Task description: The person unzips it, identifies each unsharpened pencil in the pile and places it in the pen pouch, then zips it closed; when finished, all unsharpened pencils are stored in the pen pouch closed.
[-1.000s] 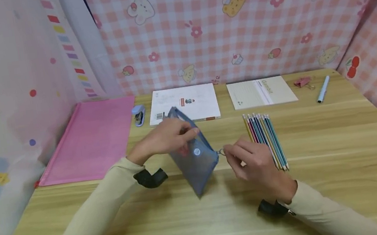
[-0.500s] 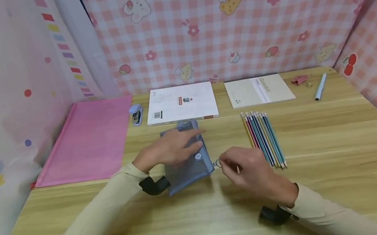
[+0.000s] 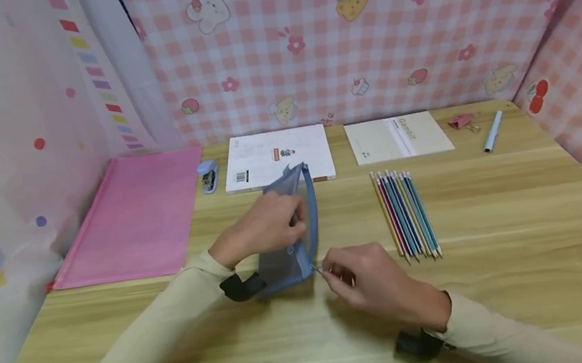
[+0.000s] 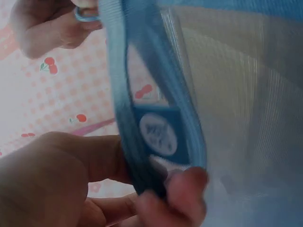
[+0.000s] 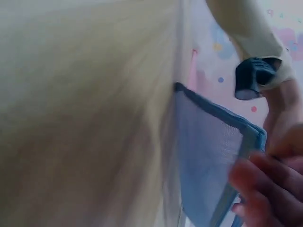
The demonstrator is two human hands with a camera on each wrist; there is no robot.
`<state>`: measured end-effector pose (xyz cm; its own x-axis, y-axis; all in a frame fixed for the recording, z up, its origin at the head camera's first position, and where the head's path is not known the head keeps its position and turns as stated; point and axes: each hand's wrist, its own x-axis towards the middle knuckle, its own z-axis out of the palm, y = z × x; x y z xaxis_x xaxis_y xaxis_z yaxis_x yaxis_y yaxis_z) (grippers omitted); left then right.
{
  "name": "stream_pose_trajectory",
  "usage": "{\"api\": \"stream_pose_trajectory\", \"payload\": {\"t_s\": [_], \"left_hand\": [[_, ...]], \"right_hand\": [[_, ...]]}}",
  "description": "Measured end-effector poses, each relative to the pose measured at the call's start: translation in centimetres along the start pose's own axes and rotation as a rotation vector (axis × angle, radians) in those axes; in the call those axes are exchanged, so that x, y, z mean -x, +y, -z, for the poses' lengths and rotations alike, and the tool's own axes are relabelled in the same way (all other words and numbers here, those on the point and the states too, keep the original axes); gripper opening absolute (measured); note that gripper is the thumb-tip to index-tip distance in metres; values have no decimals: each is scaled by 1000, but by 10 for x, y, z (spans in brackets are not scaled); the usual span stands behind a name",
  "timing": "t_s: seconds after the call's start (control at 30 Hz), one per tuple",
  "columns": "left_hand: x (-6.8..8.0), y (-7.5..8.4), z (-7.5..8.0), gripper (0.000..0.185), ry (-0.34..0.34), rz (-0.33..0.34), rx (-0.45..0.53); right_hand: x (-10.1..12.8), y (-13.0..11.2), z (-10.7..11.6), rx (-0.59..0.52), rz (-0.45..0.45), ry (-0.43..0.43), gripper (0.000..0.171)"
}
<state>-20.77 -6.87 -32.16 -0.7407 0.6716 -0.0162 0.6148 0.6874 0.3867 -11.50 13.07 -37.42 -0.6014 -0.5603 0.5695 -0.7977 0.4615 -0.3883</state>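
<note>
A blue-grey mesh zipper pouch (image 3: 280, 266) stands tilted in the middle of the table, its mouth gaping on the right side. My left hand (image 3: 269, 225) grips the pouch by its edge beside the opening. In the left wrist view, the fingers curl over the blue zipper band (image 4: 120, 94), next to a blue label (image 4: 158, 135) with a white round print. My right hand (image 3: 374, 278) pinches the zipper's ring pull (image 3: 317, 269) at the near corner. The right wrist view shows the mesh side (image 5: 208, 137) of the pouch close to my right fingers.
Several pencils (image 3: 406, 215) lie side by side right of the pouch. Behind are a white book (image 3: 287, 151), a notepad (image 3: 396, 137), a pink binder clip (image 3: 461, 121) and a light blue pen (image 3: 493, 131). On the left lie a purple stapler (image 3: 208, 176) and a pink folder (image 3: 132, 222).
The pouch lay flatter half a second ago under my spread left hand; now that hand grips its edge and the mouth gapes. My right hand has moved slightly left and nearer with the ring pull.
</note>
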Motion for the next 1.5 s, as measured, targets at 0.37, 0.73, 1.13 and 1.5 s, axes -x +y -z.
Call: {"api": "stream_pose_trajectory", "payload": {"t_s": [0.37,0.73,1.13,1.5], "left_hand": [[10,-7,-2,40,82,-15,60],[15,-12,-5,37,83,-98,194],[14,-14,-5,36,104,-160,179],[15,-10,-7,48,145,-119,191]], "right_hand": [[-10,67,56,5,-405,-310,10],[-13,114,71,235,-535,-402,11],[-23,114,53,271,-590,-439,25],[-26,114,49,-49,-819,-455,27]]}}
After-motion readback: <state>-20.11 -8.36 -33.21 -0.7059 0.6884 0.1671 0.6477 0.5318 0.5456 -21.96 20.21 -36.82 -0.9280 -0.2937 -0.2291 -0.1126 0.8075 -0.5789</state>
